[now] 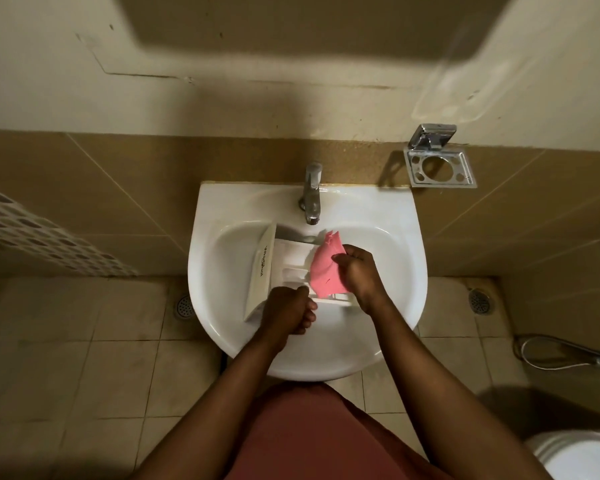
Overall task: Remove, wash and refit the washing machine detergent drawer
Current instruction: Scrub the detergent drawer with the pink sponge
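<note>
The white plastic detergent drawer is laid inside the bowl of the sink, open compartments facing up. Its flat front panel, printed with dark lettering, is propped tilted against the sink's left inner wall, while the body is stretched toward the sink's middle. The near edge is gripped by the left hand at the sink's front. A crumpled pink cloth is pressed onto the drawer's rear end, over the sink's centre, by the right hand.

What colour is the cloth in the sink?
Pink. The cloth, held by the right hand over the white drawer, shows plainly in the head view.
</note>
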